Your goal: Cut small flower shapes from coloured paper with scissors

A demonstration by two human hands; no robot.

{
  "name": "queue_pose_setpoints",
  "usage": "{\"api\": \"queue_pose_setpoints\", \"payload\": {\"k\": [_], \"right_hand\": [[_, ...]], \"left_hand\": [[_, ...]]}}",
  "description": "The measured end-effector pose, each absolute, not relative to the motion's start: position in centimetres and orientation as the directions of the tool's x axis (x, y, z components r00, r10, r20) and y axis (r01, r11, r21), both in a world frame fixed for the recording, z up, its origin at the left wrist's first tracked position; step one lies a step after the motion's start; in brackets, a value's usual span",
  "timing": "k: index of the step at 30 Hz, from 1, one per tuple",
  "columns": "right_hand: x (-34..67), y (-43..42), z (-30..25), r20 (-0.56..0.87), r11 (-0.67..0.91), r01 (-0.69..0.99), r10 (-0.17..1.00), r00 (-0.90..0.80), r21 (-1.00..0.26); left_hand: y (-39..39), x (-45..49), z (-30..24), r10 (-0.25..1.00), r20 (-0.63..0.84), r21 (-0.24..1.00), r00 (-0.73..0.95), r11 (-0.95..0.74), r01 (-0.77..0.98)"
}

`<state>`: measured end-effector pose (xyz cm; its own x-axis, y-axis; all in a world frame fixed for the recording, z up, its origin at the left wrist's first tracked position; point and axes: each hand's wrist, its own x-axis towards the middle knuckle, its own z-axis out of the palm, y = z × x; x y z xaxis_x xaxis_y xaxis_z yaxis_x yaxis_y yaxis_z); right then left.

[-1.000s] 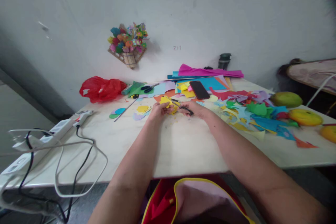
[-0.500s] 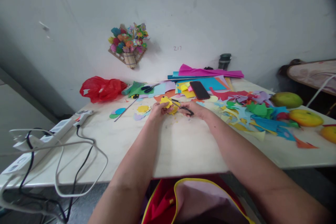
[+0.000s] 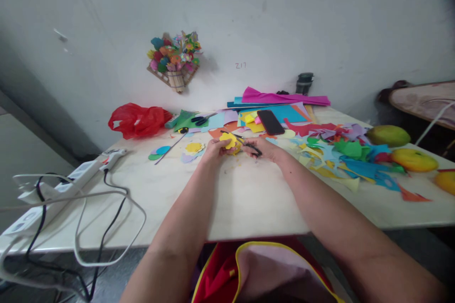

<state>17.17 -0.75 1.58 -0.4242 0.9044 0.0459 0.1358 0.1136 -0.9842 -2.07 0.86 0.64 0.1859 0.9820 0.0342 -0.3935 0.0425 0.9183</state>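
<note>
Yellow paper point(image 3: 228, 139) is pinched by the left hand point(image 3: 214, 148) over the table point(image 3: 256, 199); scissors point(image 3: 255, 150), partly covered, are gripped by the right hand point(image 3: 265, 147). Whether the paper is touched by the blades point(image 3: 230, 134) cannot be made out.

Passable on the body side of the left hand point(image 3: 215, 147) and right hand point(image 3: 262, 147), over bare tabletop point(image 3: 254, 199). Hemmed in beyond the right hand by a phone point(image 3: 270, 122), well to its right by paper scraps point(image 3: 351, 149). Obstructed just left of the left hand by yellow cut-outs point(image 3: 194, 147), farther left by looping cables point(image 3: 145, 217).
</note>
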Motion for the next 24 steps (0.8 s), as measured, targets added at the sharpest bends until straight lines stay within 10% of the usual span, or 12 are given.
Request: {"api": "queue_pose_setpoints", "payload": {"k": [24], "right_hand": [[17.43, -1.11, 1.82, -0.028, 0.062, 0.205, 0.911, -0.412, -0.977]], "left_hand": [[0.94, -2.05, 0.54, 0.986, 0.076, 0.911, 0.149, -0.008, -0.411]]}}
